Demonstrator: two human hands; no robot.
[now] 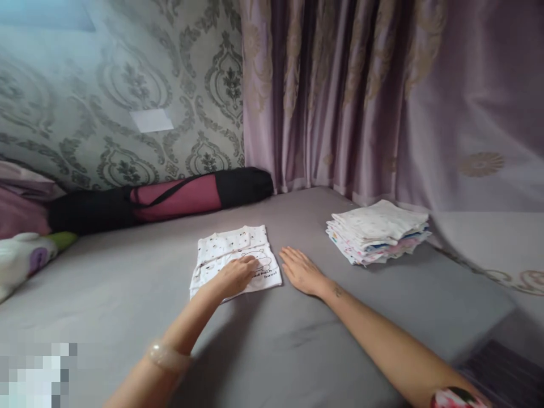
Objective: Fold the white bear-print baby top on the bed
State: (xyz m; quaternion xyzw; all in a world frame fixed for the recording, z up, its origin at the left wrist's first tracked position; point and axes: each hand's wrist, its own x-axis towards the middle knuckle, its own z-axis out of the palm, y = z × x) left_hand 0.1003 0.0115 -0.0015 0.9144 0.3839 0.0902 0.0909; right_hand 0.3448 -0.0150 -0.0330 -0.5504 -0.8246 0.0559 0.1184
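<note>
A small white garment (221, 243) with dark specks and a printed cartoon bear lies folded on the grey bed sheet (140, 317). My left hand (240, 275) rests on top of the print, palm down, its fingers slightly bent against the cloth and covering part of the bear. Just beyond the garment's right edge, my right hand (302, 272) lies flat on the sheet with fingers stretched out, holding nothing. To the right of that hand sits a stack of folded white and patterned cloths (378, 229), apart from it.
A long black and maroon bag (178, 197) lies along the patterned wall. Purple curtains (323, 102) hang behind the bed at the right. A white plush toy (19, 258) is at the left edge, near pink fabric (21, 195).
</note>
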